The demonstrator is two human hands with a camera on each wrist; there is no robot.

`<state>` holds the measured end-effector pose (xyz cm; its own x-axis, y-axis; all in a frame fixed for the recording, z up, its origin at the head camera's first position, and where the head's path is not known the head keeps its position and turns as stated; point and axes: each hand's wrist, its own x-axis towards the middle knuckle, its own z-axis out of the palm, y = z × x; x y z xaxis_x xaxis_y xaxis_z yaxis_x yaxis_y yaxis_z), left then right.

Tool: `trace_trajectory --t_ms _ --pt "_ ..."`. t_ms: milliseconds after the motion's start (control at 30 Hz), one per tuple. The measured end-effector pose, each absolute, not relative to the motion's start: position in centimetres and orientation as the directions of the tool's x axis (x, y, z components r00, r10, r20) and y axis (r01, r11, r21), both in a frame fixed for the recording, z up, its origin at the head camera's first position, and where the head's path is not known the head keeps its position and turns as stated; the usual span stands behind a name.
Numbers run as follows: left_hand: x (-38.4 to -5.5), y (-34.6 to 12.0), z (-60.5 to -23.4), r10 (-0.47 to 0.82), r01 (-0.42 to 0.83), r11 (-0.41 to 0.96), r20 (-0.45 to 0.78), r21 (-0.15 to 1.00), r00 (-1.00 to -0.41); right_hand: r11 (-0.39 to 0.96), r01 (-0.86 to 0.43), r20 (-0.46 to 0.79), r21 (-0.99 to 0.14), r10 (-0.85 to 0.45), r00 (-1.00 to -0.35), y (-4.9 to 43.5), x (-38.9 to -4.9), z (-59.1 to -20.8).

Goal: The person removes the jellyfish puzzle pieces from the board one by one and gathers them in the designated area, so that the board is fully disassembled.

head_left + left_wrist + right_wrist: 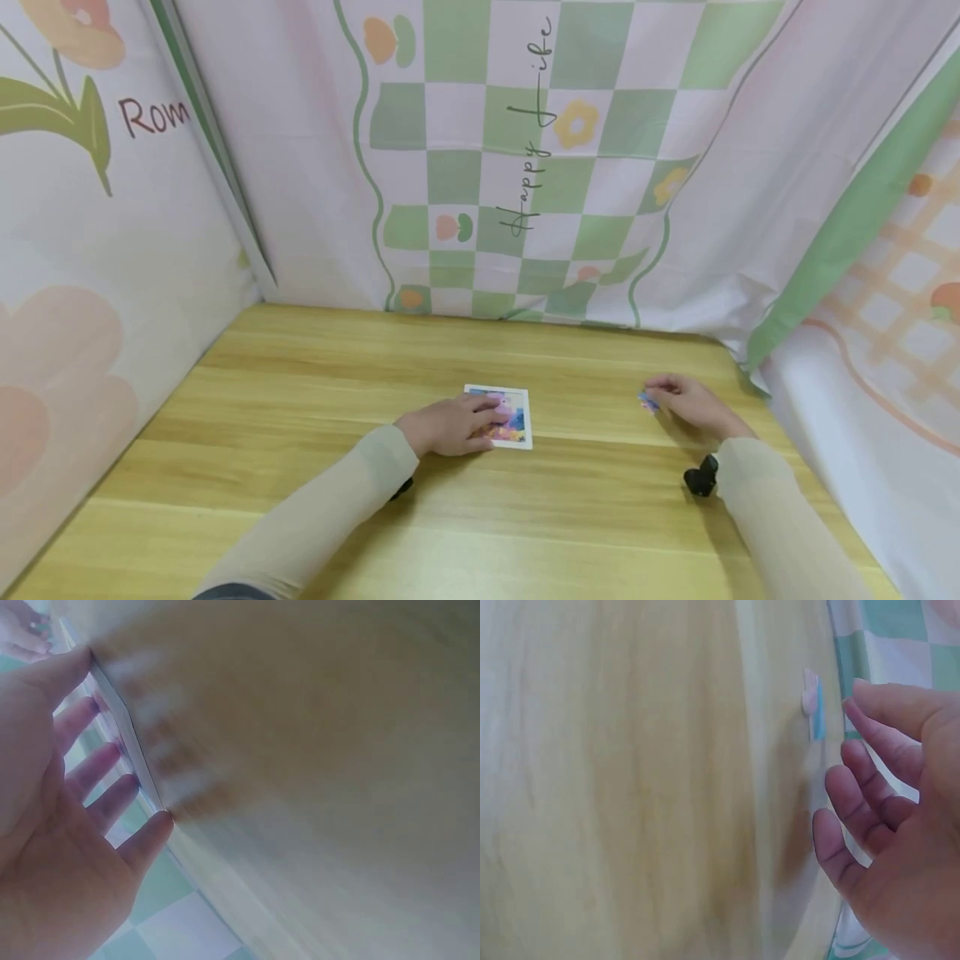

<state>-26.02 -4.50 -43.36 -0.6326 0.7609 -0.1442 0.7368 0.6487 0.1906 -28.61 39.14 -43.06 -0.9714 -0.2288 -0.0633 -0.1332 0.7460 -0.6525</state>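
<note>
A small picture board (519, 423) with a white border and a colourful pink, blue and yellow print lies flat near the middle of the table. My left hand (453, 423) rests on its left part with fingers spread, hiding much of the print. In the left wrist view, the fingertips (156, 825) touch the board. Over to the right is a small pink and blue piece (648, 402), apparently a jigsaw piece, on the tabletop. My right hand (693, 406) is beside it, fingers loosely bent. The right wrist view shows a gap between that piece (815, 709) and the fingertips (849, 705).
The wooden table (300, 350) has a light grain. A checked curtain (517, 167) hangs along its back edge, with printed cloth walls at the left (75, 292) and right (847, 367). A black device (702, 477) is at the right wrist.
</note>
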Motion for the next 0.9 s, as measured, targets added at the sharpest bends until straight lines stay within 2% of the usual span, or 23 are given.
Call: trace_trajectory --t_ms 167,367,667,900 --pt "-25.8 -4.6 -43.2 0.780 0.769 0.626 -0.094 0.126 -0.619 0.752 -0.180 -0.012 -0.634 -0.241 -0.970 37.9 -28.9 -42.4" --pt "-25.6 -4.6 -43.2 0.798 0.795 0.603 -0.066 0.071 -0.599 0.703 -0.173 -0.043 -0.689 -0.279 -0.959 35.0 -29.2 -41.6" --pt "-25.6 -5.1 -43.5 0.772 0.759 0.636 -0.091 0.141 -0.629 0.693 -0.263 -0.059 -0.671 -0.403 -0.913 29.2 -29.7 -40.8" --pt "-25.5 -5.3 -43.5 0.770 0.755 0.638 -0.124 0.153 -0.626 0.690 -0.302 -0.065 -0.658 -0.451 -0.890 24.8 -30.2 -41.4"
